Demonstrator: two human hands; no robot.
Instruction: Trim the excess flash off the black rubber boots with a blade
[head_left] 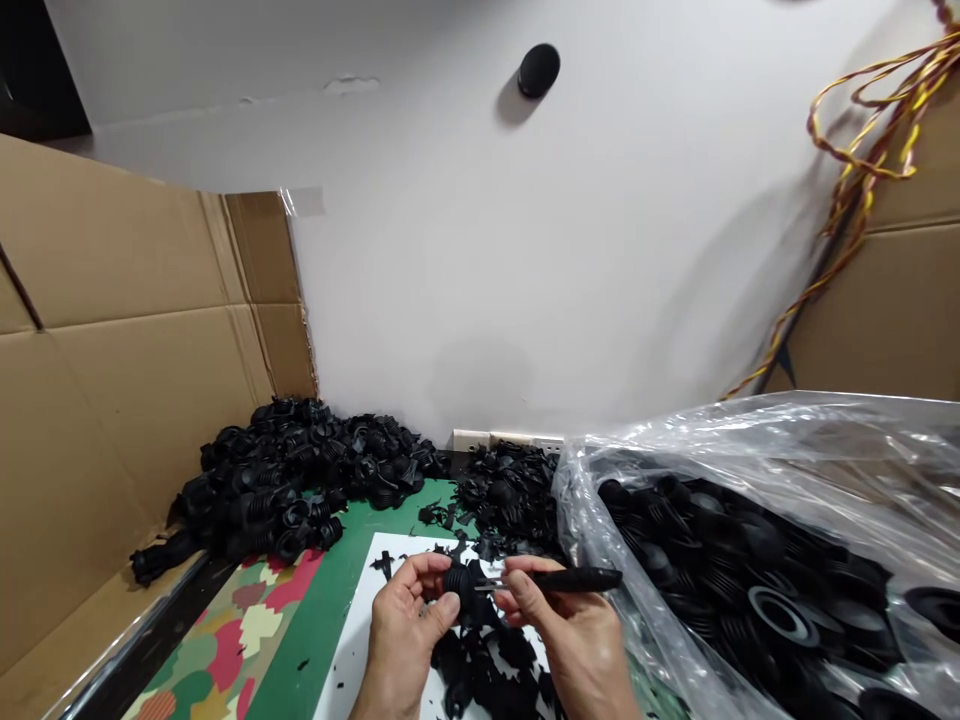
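My left hand (pixel 409 620) pinches a small black ribbed rubber piece (pixel 459 582), shaped like a bellows, between thumb and fingers. In my right hand (pixel 566 625) is a black-handled tool (pixel 577 579) with a thin metal tip. That tip meets the right side of the rubber piece; its exact shape is too small to make out. Under both hands, black rubber scraps (pixel 495 665) cover part of a white sheet (pixel 360 620) on a green work surface (pixel 300 625).
Back left is a heap of black ribbed pieces (pixel 300 470) beside a cardboard wall (pixel 135 350). Torn black scraps (pixel 510 490) pile up near the power sockets (pixel 472 440). A clear plastic bag (pixel 592 500) at right holds black rubber parts. Twisted yellow-brown wires (pixel 862 180) hang upper right.
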